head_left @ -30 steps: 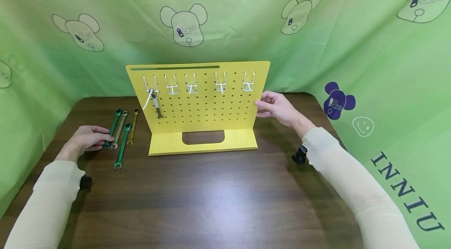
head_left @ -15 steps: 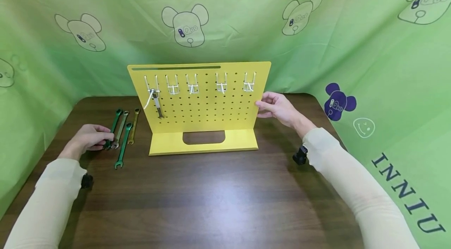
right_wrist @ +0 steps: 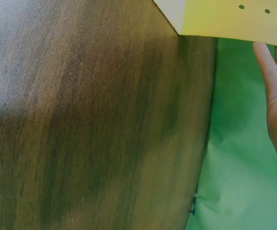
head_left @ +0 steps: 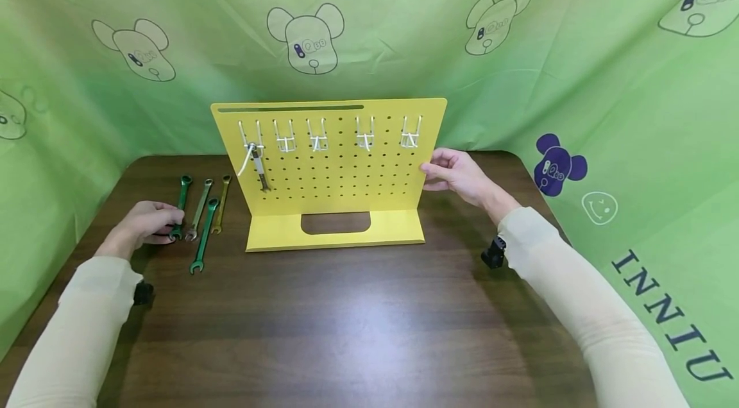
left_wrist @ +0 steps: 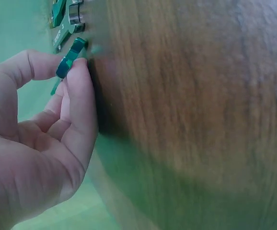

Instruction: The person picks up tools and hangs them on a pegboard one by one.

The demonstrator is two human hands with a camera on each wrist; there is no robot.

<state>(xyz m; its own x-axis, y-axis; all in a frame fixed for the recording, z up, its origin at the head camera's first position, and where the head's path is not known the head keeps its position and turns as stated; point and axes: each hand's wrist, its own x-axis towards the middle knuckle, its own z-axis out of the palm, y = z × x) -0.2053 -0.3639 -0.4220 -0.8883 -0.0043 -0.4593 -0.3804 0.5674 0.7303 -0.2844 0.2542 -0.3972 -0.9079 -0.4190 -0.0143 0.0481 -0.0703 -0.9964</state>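
Note:
My left hand (head_left: 145, 223) pinches the open-ended lower part of a green wrench (head_left: 184, 191) at the left of the table. In the left wrist view, thumb and index finger meet on that green wrench (left_wrist: 72, 57). Beside it lie a silver wrench (head_left: 200, 209), a second green wrench (head_left: 204, 238) and a gold wrench (head_left: 222, 204). With the thumb in front and fingers behind, my right hand (head_left: 462, 178) holds the right edge of a yellow pegboard (head_left: 323, 193). From the leftmost white hook (head_left: 245, 160) hangs a dark-ended silver wrench (head_left: 260, 169).
Several more white wire hooks (head_left: 365, 138) line the board's upper part. Its base has a cut-out and stands on the brown wooden table (head_left: 346, 318). A green printed curtain (head_left: 392, 23) closes off the back and sides.
The upper end of the pinched green wrench has swung left, widening its gap from the silver wrench. My right hand stays at the pegboard's edge.

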